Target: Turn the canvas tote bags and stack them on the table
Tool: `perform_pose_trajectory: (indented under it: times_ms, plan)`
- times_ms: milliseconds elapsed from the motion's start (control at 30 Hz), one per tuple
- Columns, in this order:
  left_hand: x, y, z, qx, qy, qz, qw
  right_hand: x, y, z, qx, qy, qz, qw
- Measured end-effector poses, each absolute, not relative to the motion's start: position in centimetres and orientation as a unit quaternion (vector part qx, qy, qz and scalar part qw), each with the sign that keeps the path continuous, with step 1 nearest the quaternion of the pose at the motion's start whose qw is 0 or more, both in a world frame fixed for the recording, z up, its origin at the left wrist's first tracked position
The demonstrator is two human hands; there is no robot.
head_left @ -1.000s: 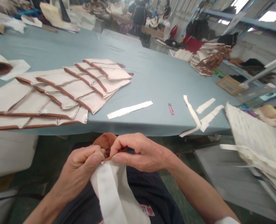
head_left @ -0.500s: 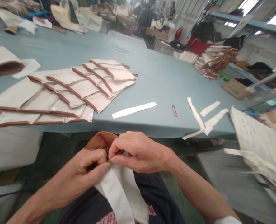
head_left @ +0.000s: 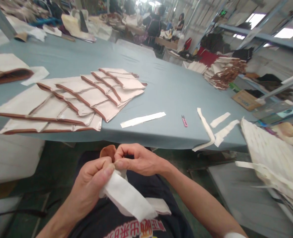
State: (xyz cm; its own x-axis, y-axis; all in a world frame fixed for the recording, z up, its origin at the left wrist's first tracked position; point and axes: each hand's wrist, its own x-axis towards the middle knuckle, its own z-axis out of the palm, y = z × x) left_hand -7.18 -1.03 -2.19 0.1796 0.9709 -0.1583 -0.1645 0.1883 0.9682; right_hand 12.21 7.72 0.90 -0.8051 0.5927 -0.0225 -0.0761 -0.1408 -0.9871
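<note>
Over my lap, my left hand [head_left: 93, 177] is closed on a white fabric piece [head_left: 128, 195], which hangs down to the right across my dark shirt. My right hand [head_left: 138, 160] pinches the same piece right beside the left fingertips, and the two hands touch. Brown fabric [head_left: 108, 152] shows above the fingers, bunched behind them. How the brown part joins the white one is hidden by my fingers. On the table edge ahead lie a white strip [head_left: 143, 119] and small pink-handled thread snips [head_left: 184, 121].
White panels with brown edging [head_left: 79, 94] overlap on the blue-covered table [head_left: 168, 86], to the left. Cream strips [head_left: 205, 127] lie at the right edge. A white stack [head_left: 267, 148] stands far right, near a cardboard box [head_left: 246, 100]. A person [head_left: 153, 24] stands in the background.
Both hands have drawn slightly closer together. The white fabric has swung up and to the right, uncovering more of the shirt print. Less brown fabric shows. The view has shifted slightly.
</note>
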Motion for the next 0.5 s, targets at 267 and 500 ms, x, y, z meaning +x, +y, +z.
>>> perform_pose_trajectory:
  times_ms: [267, 500]
  plan:
    - [-5.0, 0.2, 1.5, 0.503, 0.467, 0.445, 0.575, 13.7, 7.6, -0.4, -0.356, -0.662, 0.574, 0.324]
    - [-1.9, 2.7, 0.4, 0.5, 0.471, 0.447, 0.573, 20.4, 10.0, -5.9, -0.607, -0.374, 0.562, 0.419]
